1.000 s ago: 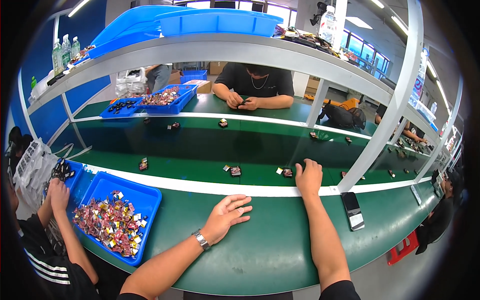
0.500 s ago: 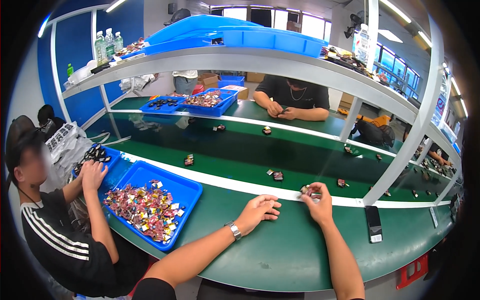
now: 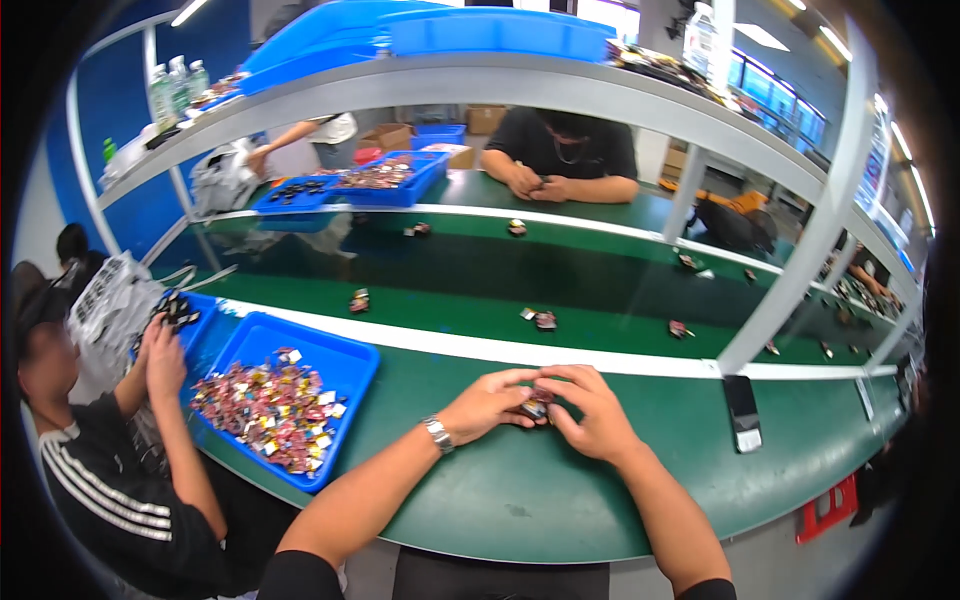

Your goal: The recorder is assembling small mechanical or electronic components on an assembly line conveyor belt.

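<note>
Over the near green worktop (image 3: pixel 480 510), my left hand (image 3: pixel 487 405) and my right hand (image 3: pixel 592 412) meet. Between their fingers is a small dark-and-reddish part (image 3: pixel 537 407) with a pale patch, partly covered by the fingertips; its exact kind cannot be made out. Both hands are closed on it. To the left of my left forearm stands a blue tray (image 3: pixel 366 368), heaped with small reddish, yellow and white parts (image 3: pixel 268 410). Similar pieces lie spaced out on the green belt beyond the white rail, such as a reddish part (image 3: pixel 545 320) straight ahead.
A phone (image 3: pixel 741 412) lies to the right of my hands. A co-worker (image 3: pixel 110 480) at the left handles black parts over another blue tray; another person (image 3: pixel 560 160) sits across the belt. A metal shelf (image 3: pixel 480 88) with blue trays spans above, its slanted post (image 3: pixel 790 250) at the right.
My right hand has brought the small part from near the white rail to my left hand, and both now grip it. The view has shifted slightly.
</note>
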`<state>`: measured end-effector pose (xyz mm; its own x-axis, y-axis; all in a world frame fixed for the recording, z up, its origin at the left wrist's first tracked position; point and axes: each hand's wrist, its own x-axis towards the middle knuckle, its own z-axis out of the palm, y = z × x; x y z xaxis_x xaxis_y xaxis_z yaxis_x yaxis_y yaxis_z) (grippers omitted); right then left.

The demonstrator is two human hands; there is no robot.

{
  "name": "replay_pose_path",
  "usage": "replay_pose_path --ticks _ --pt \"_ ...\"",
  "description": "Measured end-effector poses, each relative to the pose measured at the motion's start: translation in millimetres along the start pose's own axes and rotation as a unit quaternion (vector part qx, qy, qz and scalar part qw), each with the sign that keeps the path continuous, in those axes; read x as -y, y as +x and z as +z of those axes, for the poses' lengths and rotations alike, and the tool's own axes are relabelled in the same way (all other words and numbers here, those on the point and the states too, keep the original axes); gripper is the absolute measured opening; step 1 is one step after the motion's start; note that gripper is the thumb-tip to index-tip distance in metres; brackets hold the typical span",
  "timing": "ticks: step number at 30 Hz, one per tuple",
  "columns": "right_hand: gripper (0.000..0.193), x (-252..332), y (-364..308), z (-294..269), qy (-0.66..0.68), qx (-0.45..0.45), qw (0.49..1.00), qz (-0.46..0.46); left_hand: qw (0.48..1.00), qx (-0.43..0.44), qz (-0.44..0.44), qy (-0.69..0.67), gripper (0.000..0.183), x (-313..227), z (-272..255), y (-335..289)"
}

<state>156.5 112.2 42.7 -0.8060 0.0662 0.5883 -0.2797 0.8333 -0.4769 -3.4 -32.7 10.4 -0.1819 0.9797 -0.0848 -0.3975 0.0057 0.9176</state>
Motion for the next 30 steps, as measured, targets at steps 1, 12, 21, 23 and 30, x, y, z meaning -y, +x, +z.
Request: replay_pose_path --ticks 1,12,21,23,30 --pt "0.036 1 -1 2 -0.015 -0.004 1.000 0.014 1.000 0.014 -0.006 -0.003 0.037 -1 4 1" --pt "0.018 -4 -5 6 -0.075 0.004 0.997 -0.002 0.999 -0.036 0.008 0.005 0.032 4 13 4" --pt "0.011 -5 -6 8 -0.053 -0.008 0.996 0.065 0.998 0.021 0.036 0.036 0.036 2 9 3" --pt "0.009 -5 -7 9 -0.043 -0.012 0.995 0.086 0.996 0.037 0.050 0.071 0.036 1 12 2" --pt "0.007 1 -6 3 -0.021 0.015 0.997 0.073 0.999 0.006 0.019 0.050 0.032 -1 14 1"
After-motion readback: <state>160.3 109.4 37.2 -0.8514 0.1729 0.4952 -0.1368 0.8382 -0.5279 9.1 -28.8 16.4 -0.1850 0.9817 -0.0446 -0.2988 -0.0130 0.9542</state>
